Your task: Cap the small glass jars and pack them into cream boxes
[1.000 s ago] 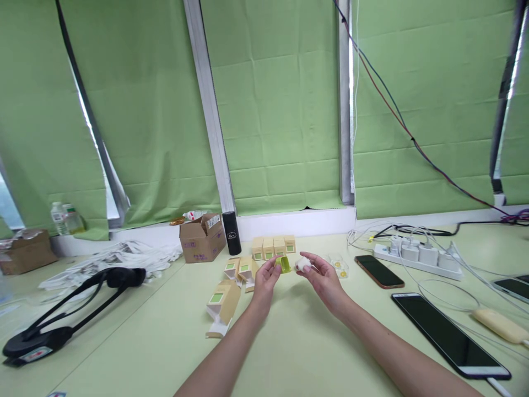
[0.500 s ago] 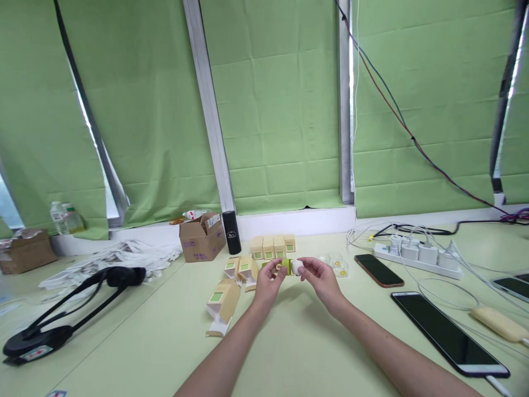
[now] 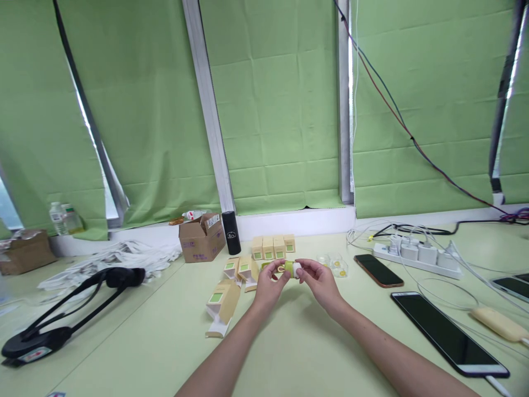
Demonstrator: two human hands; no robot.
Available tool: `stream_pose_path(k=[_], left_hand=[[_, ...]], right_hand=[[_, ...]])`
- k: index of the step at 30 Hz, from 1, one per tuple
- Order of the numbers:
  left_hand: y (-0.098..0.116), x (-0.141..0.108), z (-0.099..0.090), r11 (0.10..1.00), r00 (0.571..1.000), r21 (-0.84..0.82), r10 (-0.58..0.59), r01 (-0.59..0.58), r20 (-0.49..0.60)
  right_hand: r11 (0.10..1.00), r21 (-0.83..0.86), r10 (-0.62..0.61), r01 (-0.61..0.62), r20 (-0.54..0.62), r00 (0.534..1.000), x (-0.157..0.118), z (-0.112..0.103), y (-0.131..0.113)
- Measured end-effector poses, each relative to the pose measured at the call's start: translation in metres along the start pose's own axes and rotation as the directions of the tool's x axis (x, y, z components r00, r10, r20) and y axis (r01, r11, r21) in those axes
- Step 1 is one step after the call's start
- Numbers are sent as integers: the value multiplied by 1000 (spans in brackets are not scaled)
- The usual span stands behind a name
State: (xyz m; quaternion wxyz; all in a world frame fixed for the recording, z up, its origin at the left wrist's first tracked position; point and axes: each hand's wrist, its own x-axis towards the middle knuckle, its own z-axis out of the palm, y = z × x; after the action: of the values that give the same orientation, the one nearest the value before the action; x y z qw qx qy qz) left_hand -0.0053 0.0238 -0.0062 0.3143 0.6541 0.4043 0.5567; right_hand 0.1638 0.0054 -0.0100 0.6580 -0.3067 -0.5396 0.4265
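Two narrow pinches: our left hand [image 3: 269, 286] holds the green piece [image 3: 288, 267], our right hand [image 3: 322, 280] the white piece [image 3: 296, 269]. Both pieces lie directly between our fingertips, seemingly end to end, long axis left-right, neither hand clearly nearer. Leftward, the nearest carton's [image 3: 230, 298] green label [image 3: 215, 298] and, farther, the black cylinder's [image 3: 230, 229] pale lettering [image 3: 232, 234] defeat our reading.

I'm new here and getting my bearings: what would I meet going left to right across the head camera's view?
Black plastic headband-like device, brown cardboard box, tall black cylinder, left hand, small green-and-white object, right hand, orange-edged black-screened phone, pale yellow rounded block.
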Motion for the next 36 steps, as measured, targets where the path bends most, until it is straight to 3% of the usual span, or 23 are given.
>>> stream_pose_path(k=[7, 15, 21, 25, 32, 36], left_hand=[[7, -4, 0, 997, 999, 62, 41, -43, 32], [19, -14, 4, 982, 997, 182, 61, -53, -39], [25, -25, 8, 969, 983, 166, 174, -181, 58], [18, -26, 10, 966, 980, 173, 184, -194, 73], [13, -24, 10, 995, 994, -56, 89, -85, 69], [14, -18, 11, 978, 994, -204, 54, -33, 97]], right_hand=[[999, -26, -31, 32, 16, 999, -3, 1, 0], [999, -33, -26, 27, 21, 999, -2, 1, 0], [1000, 7, 9, -9, -2, 1000, -2, 1, -3], [1000, 1, 14, -14, 21, 1000, -2, 1, 1], [993, -114, -4, 12, 72, 997, -4, 0, 5], [928, -341, -136, 148, 59, 989, -7, -3, -2]])
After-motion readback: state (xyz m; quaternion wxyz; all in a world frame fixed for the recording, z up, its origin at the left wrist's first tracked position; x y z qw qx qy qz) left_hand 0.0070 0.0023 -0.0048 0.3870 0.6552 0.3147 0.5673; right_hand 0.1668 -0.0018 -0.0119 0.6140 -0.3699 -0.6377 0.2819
